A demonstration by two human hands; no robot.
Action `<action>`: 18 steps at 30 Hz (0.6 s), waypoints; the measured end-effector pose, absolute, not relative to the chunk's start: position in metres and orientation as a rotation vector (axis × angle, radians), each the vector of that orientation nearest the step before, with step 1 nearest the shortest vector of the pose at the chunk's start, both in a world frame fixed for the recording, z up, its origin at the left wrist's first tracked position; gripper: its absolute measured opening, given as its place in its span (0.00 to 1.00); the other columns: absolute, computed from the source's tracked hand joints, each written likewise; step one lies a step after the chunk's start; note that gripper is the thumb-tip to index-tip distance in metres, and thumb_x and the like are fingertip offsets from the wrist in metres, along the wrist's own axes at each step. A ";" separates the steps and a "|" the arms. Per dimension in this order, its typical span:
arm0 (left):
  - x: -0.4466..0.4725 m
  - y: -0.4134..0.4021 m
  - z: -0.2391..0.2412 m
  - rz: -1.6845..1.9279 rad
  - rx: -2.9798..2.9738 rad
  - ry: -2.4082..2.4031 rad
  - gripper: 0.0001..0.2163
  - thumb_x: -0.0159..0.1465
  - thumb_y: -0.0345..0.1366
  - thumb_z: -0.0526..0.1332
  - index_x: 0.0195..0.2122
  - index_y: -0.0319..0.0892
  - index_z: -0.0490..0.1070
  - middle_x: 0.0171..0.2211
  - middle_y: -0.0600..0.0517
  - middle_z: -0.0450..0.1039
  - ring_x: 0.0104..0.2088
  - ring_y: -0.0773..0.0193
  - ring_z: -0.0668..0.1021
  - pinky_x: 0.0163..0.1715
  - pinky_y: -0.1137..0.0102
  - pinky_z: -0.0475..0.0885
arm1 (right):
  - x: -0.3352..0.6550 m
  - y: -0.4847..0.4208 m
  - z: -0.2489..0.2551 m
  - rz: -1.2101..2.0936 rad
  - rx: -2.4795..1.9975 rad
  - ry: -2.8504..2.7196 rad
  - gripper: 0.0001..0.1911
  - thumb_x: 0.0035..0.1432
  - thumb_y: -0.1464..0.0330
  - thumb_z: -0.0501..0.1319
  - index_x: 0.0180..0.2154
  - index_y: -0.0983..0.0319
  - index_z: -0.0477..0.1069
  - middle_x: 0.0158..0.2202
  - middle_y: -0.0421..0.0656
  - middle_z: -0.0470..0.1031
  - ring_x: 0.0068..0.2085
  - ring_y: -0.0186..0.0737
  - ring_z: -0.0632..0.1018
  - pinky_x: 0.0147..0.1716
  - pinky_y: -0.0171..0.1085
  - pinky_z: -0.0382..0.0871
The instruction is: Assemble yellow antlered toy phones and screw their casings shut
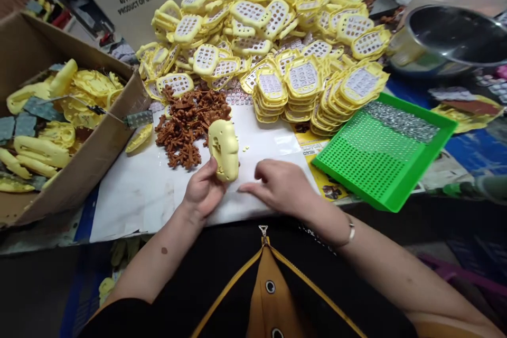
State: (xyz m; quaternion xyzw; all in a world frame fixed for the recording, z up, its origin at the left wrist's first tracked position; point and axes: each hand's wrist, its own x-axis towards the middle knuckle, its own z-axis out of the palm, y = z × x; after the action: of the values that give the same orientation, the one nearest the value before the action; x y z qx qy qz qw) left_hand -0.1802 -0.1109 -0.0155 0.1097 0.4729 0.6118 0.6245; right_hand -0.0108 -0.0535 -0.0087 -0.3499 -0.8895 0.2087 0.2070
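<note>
The left hand [206,190] grips the lower end of a pale yellow shell [228,152], holding it upright over the white sheet [134,203], by the right edge of the brown pieces [186,132]. Just right of the shell, apart from it, the right hand [279,185] is loosely curled, thumb pointing left; whether it grips something small, I cannot tell.

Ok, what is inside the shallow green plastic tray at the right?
Small silvery metallic-looking pieces lie heaped at the far end of the tray; dotted floor shows nearer. Whatever the heap covers is hidden.
</note>
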 end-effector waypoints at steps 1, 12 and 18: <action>-0.178 -0.111 -0.016 1.391 0.213 1.066 0.12 0.54 0.41 0.68 0.35 0.39 0.76 0.34 0.48 0.79 0.36 0.60 0.79 0.44 0.65 0.73 | -0.017 -0.057 -0.008 0.644 -1.010 -2.585 0.28 0.60 0.46 0.49 0.30 0.63 0.71 0.27 0.45 0.77 0.28 0.41 0.75 0.27 0.37 0.60; -0.152 -0.107 -0.010 1.518 0.133 1.191 0.25 0.48 0.58 0.66 0.33 0.39 0.71 0.28 0.54 0.73 0.30 0.66 0.77 0.39 0.65 0.75 | -0.042 -0.088 -0.014 0.434 -0.835 -2.788 0.26 0.66 0.59 0.44 0.34 0.70 0.73 0.25 0.56 0.78 0.26 0.49 0.78 0.21 0.39 0.61; -0.154 -0.105 -0.013 1.582 0.286 1.265 0.24 0.46 0.56 0.69 0.31 0.41 0.69 0.22 0.58 0.67 0.21 0.72 0.70 0.26 0.74 0.71 | -0.032 -0.073 -0.003 0.603 -0.940 -2.799 0.29 0.65 0.50 0.43 0.39 0.66 0.70 0.28 0.52 0.79 0.30 0.50 0.81 0.24 0.38 0.63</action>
State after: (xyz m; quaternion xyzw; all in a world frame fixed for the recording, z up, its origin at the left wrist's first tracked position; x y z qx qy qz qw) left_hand -0.1541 -0.1052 -0.0128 0.1193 0.5280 0.6602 0.5207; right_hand -0.0318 -0.0734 -0.0035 -0.3111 -0.9270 0.1995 0.0639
